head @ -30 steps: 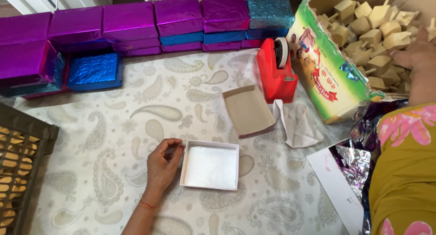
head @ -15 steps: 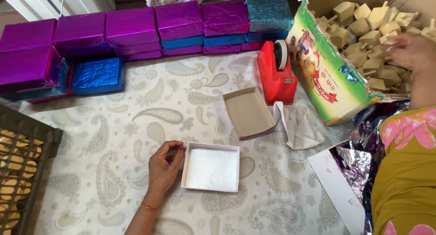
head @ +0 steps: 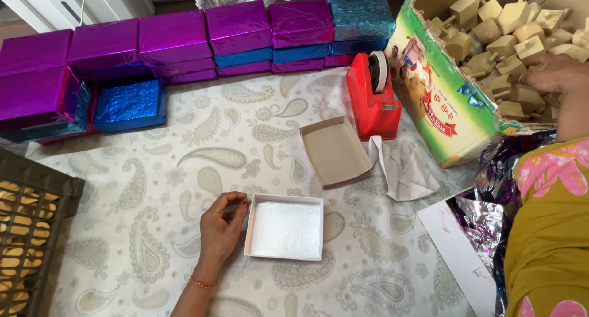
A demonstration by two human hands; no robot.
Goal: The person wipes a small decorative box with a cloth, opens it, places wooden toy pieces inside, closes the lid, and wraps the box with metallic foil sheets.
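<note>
An open box point(head: 285, 228) lies before its lid point(head: 336, 151), with a tape dispenser point(head: 372, 99) behind and a crate point(head: 27, 225) far left.

Matt white card box point(head: 285, 228), glossy crinkled purple foil boxes point(head: 239, 27), shiny red plastic tape dispenser point(head: 372, 99), paisley cloth point(head: 184, 164).

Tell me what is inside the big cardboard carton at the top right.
The cardboard carton holds a heap of pale wooden pieces, loosely piled. The right hand rests among them. What lies deeper in the heap is covered, and the carton's far side runs out of frame.
</note>
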